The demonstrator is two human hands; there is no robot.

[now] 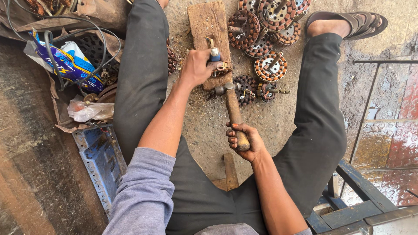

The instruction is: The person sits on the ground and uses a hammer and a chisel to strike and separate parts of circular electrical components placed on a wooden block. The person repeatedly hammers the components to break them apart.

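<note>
My left hand [198, 65] grips a blue-handled chisel [214, 53] set upright on a small wound stator piece [223, 68] that lies on a worn wooden block [208, 26]. My right hand [244, 141] is closed around the wooden handle of a hammer [234, 111]. The hammer's metal head [224, 88] rests low, just below the block's near end. Both hands sit between my knees, over rough concrete ground.
Several round copper-wound motor stators [270, 66] lie beyond the block, near my sandalled foot [348, 24]. At left are a blue-and-white bag [65, 61], black cables [54, 56], a crumpled plastic bag [89, 111] and a blue metal plate [100, 161]. A metal frame [361, 187] stands at right.
</note>
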